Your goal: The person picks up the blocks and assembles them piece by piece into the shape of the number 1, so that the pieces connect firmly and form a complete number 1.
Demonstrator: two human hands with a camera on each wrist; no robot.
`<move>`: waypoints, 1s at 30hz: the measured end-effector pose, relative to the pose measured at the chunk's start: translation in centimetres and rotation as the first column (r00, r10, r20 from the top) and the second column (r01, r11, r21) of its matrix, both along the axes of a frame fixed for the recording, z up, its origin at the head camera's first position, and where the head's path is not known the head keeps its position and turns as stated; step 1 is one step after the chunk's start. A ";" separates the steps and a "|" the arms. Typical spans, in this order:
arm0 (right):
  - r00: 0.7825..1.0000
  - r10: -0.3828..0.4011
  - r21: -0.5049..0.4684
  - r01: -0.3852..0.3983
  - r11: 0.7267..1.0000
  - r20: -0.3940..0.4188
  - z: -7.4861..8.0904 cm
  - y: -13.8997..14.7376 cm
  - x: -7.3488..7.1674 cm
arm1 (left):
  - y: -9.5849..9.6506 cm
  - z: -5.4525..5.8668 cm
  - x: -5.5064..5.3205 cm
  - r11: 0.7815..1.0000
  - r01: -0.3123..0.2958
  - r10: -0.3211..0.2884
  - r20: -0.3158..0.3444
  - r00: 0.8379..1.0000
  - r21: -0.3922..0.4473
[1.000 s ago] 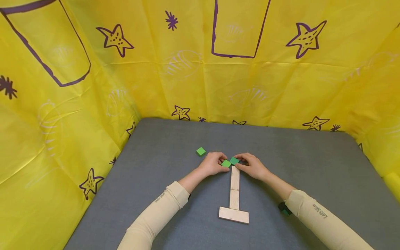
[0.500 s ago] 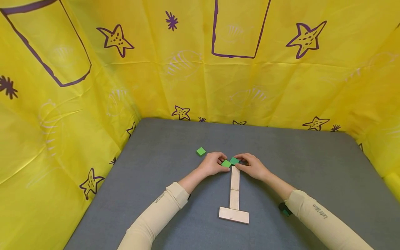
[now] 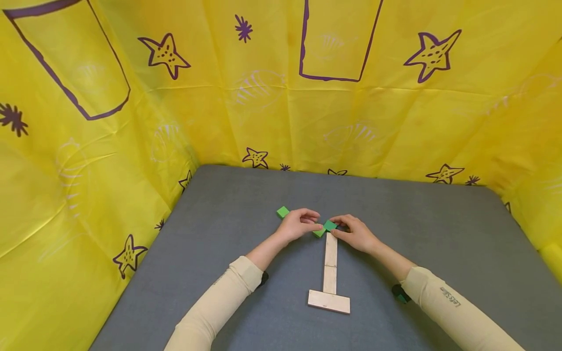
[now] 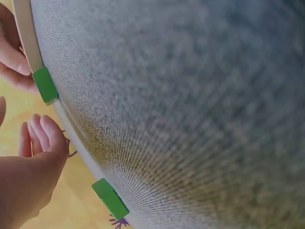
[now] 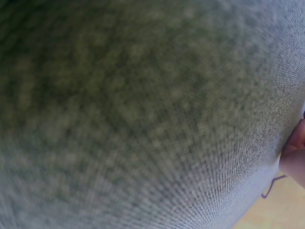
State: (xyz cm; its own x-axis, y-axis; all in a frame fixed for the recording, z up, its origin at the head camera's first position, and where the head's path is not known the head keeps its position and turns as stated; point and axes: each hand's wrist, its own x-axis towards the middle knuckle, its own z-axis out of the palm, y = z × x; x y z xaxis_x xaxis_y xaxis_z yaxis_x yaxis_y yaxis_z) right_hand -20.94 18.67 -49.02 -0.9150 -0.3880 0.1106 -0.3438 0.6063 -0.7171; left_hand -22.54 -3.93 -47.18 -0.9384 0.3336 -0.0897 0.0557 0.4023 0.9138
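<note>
In the head view my right hand [image 3: 354, 234] pinches a darker green block [image 3: 330, 225] at the far end of a line of pale wooden blocks [image 3: 331, 256]. A light green block [image 3: 319, 233] lies touching its left corner. Over that light block hovers my left hand [image 3: 299, 225], fingers loosely bent around nothing, thumb overlapping the block in this view. Another light green block [image 3: 283, 212] sits farther left, partly covered by the left hand. The left wrist view shows the left hand [image 4: 33, 162] apart from the green block [image 4: 45, 86]. Only a bit of the right hand [image 5: 295, 157] appears in its wrist view.
A wooden block [image 3: 329, 302] lies crosswise at the near end of the wooden line, forming an upside-down T. The dark grey table [image 3: 417, 219] is bordered at the back and sides by a yellow cloth [image 3: 373, 107] with purple drawings.
My left hand has let go of the light green block and moved slightly up and left, now partly covering the far-left block. The right hand keeps its place on the darker block.
</note>
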 end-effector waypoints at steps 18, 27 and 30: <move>1.000 -0.006 0.004 0.006 1.000 -0.006 -0.3 0.1 -0.1 | -1.7 0.1 -0.7 0.884 -0.220 0.107 0.280 0.954 0.412; 1.000 0.004 -0.001 -0.004 1.000 -0.007 -0.3 0.0 0.0 | -3.2 0.4 -1.1 0.811 -0.334 0.168 0.356 0.919 0.481; 1.000 0.006 0.000 -0.006 1.000 -0.007 -0.3 0.1 0.0 | -3.6 0.5 -1.3 0.791 -0.350 0.169 0.371 0.913 0.502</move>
State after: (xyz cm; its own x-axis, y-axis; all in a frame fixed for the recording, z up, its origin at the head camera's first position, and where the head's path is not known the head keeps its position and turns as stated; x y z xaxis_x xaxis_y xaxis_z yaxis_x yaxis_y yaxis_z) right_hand -20.92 18.73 -49.31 -0.9118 -0.3935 0.1173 -0.3527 0.6041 -0.7146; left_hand -23.80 -7.53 -46.66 -0.9550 0.1580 -0.2511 -0.2810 -0.2099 0.9365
